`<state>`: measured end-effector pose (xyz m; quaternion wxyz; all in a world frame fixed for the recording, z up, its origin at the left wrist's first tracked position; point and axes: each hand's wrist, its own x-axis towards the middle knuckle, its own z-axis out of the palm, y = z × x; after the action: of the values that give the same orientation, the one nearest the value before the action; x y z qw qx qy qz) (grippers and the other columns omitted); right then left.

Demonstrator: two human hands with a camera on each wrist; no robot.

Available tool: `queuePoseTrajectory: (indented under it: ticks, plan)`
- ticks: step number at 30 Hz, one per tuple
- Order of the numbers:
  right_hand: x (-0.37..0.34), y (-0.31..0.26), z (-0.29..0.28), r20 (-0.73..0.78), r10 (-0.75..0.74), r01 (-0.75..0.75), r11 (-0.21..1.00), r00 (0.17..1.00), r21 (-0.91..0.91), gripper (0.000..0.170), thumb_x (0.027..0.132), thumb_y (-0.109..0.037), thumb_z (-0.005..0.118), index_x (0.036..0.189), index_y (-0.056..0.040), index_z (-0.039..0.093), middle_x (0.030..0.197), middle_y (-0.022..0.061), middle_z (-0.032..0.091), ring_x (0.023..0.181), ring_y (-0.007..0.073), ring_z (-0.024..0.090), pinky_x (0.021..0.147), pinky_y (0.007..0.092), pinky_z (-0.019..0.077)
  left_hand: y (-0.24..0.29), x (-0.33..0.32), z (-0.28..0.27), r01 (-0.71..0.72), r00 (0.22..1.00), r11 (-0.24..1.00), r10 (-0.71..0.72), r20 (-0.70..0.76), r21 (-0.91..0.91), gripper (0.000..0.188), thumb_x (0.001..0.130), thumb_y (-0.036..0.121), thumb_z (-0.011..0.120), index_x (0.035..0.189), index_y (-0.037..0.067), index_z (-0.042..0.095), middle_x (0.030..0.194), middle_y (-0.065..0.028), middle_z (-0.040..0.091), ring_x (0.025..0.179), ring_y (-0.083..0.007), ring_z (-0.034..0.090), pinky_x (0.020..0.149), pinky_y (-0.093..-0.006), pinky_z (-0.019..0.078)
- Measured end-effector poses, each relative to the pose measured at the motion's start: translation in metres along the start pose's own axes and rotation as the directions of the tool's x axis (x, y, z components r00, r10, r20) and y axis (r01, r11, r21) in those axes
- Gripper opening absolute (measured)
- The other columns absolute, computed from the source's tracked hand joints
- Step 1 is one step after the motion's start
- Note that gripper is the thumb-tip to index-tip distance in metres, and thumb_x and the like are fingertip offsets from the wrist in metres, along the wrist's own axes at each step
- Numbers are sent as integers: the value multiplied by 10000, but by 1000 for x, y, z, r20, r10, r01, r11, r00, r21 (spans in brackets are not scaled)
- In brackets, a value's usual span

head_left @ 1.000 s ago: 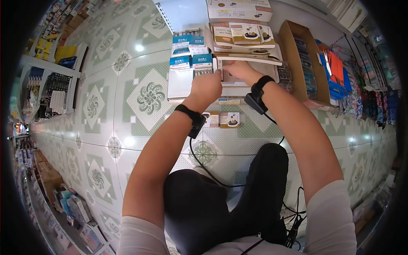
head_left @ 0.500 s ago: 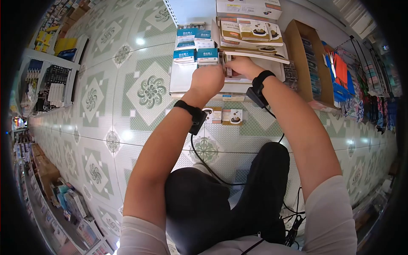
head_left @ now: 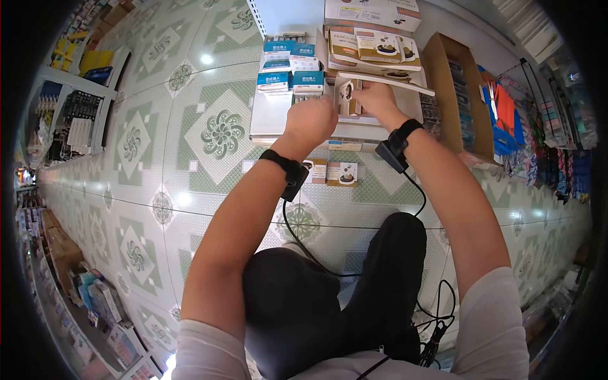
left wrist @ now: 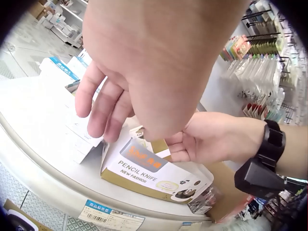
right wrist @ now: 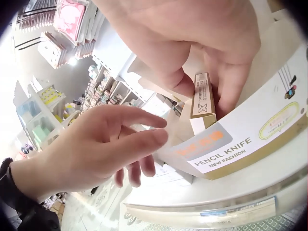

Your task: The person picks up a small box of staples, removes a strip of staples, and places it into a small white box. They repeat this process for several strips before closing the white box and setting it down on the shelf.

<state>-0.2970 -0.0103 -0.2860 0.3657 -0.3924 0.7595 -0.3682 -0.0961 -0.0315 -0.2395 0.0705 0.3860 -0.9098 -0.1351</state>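
My right hand [head_left: 378,101] is inside an open "Pencil Knife" display box [right wrist: 224,155], whose printed front stands on a white shelf. Between its thumb and fingers it pinches a small brown-and-white carton [right wrist: 203,98], with one narrow printed side showing in the right wrist view. My left hand [head_left: 310,119] hovers at the left end of the display box, fingers loosely bent and holding nothing. Just beyond the left hand, blue-and-white boxes [head_left: 308,81] sit in stacks on the same shelf.
More "Pencil Knife" boxes [head_left: 342,39] are piled behind. A long brown carton [head_left: 438,76] of packets stands to the right. Below the shelf's front edge lie small picture boxes [head_left: 342,174]. A price label [left wrist: 108,216] is fixed to that edge. A cable [head_left: 413,183] hangs from my right wrist.
My right hand has taken hold of the small carton in the display box and shifted slightly right, turning the carton's picture face into view. The left hand has moved little.
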Motion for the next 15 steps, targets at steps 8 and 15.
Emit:
queuePoseTrajectory:
  ticks: [8, 15]
  plan:
    - [-12, 1, -8, -88, -119, 132, 977, 989, 166, 324, 775, -213, 722, 996, 22, 752, 874, 138, 761, 761, 218, 732, 692, 320, 557, 7, -2, 1, -58, 997, 998, 58, 60, -7, 259, 935, 281, 624, 1068, 60, 640, 811, -177, 713, 783, -361, 705, 693, -479, 560]
    - [-68, -41, -45, 16, -22, 13, 906, 1000, 422, 297, 865, -86, 640, 1090, 103, 682, 972, 118, 719, 799, 176, 705, 703, 291, 575, -2, -6, 9, -24, 998, 998, 27, 53, -62, 273, 935, 249, 639, 1163, 99, 643, 848, -175, 721, 819, -367, 701, 720, -470, 559]
